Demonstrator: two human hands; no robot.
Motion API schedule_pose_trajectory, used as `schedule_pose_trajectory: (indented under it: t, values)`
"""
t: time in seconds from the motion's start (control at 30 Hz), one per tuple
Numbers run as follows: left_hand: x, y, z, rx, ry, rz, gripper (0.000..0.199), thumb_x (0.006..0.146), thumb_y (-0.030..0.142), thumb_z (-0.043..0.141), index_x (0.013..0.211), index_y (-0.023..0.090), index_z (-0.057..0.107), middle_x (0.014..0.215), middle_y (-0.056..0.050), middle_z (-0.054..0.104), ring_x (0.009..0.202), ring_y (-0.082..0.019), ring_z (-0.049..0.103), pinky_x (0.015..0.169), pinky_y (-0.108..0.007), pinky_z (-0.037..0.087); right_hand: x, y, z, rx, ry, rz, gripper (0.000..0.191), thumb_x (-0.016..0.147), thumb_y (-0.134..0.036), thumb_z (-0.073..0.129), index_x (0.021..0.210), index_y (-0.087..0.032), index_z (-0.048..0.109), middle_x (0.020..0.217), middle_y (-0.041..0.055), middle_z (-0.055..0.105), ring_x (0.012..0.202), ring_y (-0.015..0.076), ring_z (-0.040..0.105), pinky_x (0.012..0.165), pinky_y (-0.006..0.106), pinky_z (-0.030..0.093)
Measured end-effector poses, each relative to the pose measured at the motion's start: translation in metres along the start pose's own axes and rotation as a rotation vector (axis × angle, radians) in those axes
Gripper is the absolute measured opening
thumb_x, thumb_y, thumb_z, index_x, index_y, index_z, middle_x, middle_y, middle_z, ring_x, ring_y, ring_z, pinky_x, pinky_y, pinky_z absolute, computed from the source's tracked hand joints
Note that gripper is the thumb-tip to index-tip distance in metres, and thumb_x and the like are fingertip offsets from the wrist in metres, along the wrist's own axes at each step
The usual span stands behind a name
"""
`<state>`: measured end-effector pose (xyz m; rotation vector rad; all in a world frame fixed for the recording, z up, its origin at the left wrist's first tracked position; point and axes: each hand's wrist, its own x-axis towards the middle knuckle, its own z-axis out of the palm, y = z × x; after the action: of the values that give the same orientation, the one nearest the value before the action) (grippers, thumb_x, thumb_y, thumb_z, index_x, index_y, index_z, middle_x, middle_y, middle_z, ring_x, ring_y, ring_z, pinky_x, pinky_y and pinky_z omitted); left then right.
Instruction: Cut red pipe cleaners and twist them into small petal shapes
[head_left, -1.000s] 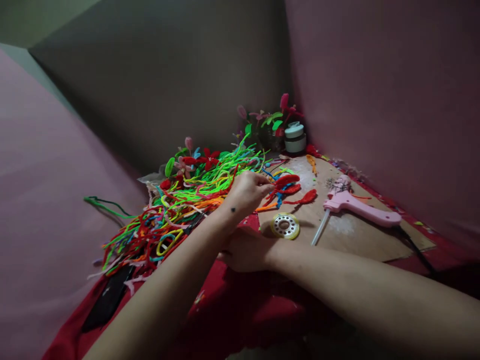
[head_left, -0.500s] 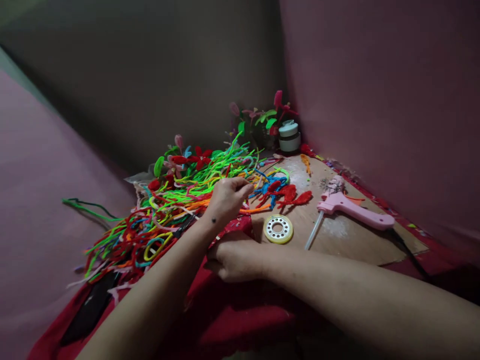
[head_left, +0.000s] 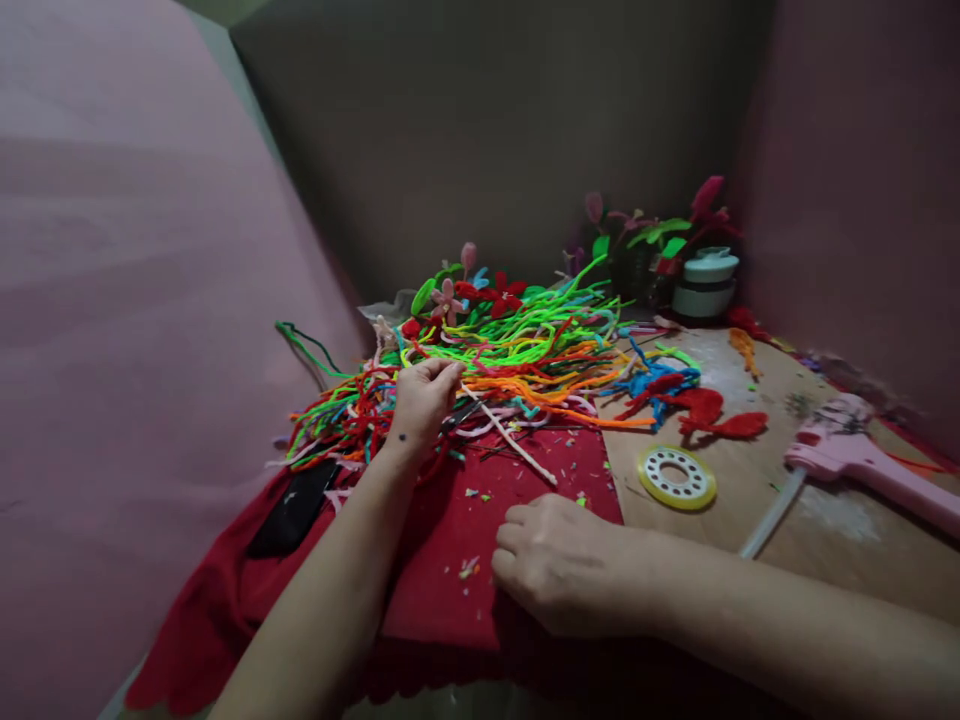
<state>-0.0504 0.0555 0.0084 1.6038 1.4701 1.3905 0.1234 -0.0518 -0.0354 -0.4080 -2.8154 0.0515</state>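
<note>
Over the front of the pile, my left hand [head_left: 427, 395] is closed in a pinch on one end of a cream pipe cleaner [head_left: 510, 436]. The pipe cleaner slants down to the right, its free end just above the knuckles of my right hand [head_left: 551, 555]. That hand is closed with the fingers curled under, low over the red cloth [head_left: 442, 600]; whatever it may hold is hidden. Behind my left hand spreads a heap of loose pipe cleaners [head_left: 517, 350], green, orange, red and other colours.
Right of the cloth, a tape roll [head_left: 677, 477] and a pink glue gun [head_left: 862, 450] lie on a wooden board [head_left: 720, 540], beside red fuzzy pieces [head_left: 720, 415]. A black phone-like object [head_left: 296, 510] is at left. Fuzzy flowers [head_left: 502, 295] and a lidded jar [head_left: 705, 283] stand behind.
The view has swung left, so things appear further right. My hands have moved apart, and the cream pipe cleaner now shows between them. Both hands stay closed.
</note>
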Motion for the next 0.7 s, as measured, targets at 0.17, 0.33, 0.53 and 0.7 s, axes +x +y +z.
schedule_pose_trajectory:
  t: [0.17, 0.33, 0.53, 0.7]
  values:
    - [0.007, -0.027, -0.006, 0.033, 0.049, 0.012, 0.020, 0.070, 0.032, 0.055, 0.074, 0.014, 0.061, 0.042, 0.008, 0.043, 0.036, -0.005, 0.034, 0.040, -0.018, 0.028, 0.004, 0.006, 0.001, -0.032, 0.019, -0.046, 0.009, 0.080, -0.014, 0.052, 0.075, -0.015, 0.059, 0.069, 0.0044, 0.063, 0.059, 0.0149, 0.052, 0.049, 0.029, 0.028]
    - [0.004, -0.036, -0.006, 0.225, 0.030, 0.080, 0.019, 0.071, 0.029, 0.056, 0.076, 0.014, 0.066, 0.056, 0.001, 0.058, 0.049, -0.009, 0.048, 0.050, -0.020, 0.038, -0.002, 0.015, 0.018, -0.038, 0.197, 0.062, 0.017, 0.080, -0.013, 0.048, 0.065, -0.017, 0.055, 0.063, 0.0024, 0.059, 0.055, 0.0135, 0.046, 0.049, 0.029, 0.024]
    - [-0.003, -0.032, 0.011, 0.536, -0.067, 0.204, 0.018, 0.078, 0.026, 0.051, 0.079, 0.019, 0.068, 0.087, -0.005, 0.066, 0.084, -0.017, 0.059, 0.081, -0.028, 0.043, -0.004, 0.007, 0.027, 0.046, 0.240, 0.036, 0.014, 0.078, -0.015, 0.052, 0.064, -0.017, 0.054, 0.061, 0.0010, 0.058, 0.054, 0.0129, 0.046, 0.049, 0.029, 0.024]
    - [0.007, -0.023, 0.026, 0.790, -0.203, 0.216, 0.013, 0.075, 0.025, 0.055, 0.077, 0.021, 0.067, 0.092, -0.007, 0.063, 0.084, -0.020, 0.059, 0.078, -0.030, 0.043, -0.003, 0.005, 0.027, 0.061, 0.248, 0.061, 0.014, 0.077, -0.016, 0.053, 0.063, -0.016, 0.055, 0.061, 0.0012, 0.059, 0.053, 0.0132, 0.048, 0.047, 0.030, 0.024]
